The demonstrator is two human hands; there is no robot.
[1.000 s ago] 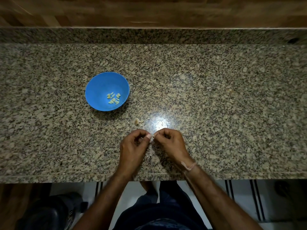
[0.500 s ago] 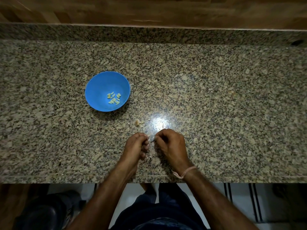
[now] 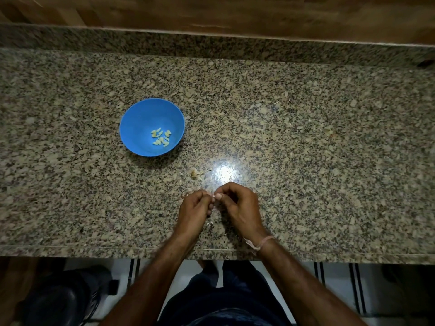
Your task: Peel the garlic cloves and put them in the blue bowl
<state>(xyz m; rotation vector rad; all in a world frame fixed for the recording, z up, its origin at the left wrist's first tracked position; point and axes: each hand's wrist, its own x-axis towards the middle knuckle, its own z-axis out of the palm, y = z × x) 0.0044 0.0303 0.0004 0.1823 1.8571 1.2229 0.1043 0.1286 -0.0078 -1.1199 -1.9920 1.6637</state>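
The left hand (image 3: 194, 210) and right hand (image 3: 237, 208) meet near-right of the blue bowl (image 3: 141, 118), their curled fingertips pinching a barely visible garlic clove (image 3: 213, 196). Peeled cloves (image 3: 161, 137) lie inside the bowl, and a peel scrap (image 3: 194, 173) lies between it and the hands.

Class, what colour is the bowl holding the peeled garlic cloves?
Bright blue. The bowl shows best in the head view, with pale yellow cloves inside.

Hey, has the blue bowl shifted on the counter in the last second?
No. The blue bowl sits in the same spot, up and left of the peel scrap on the counter.
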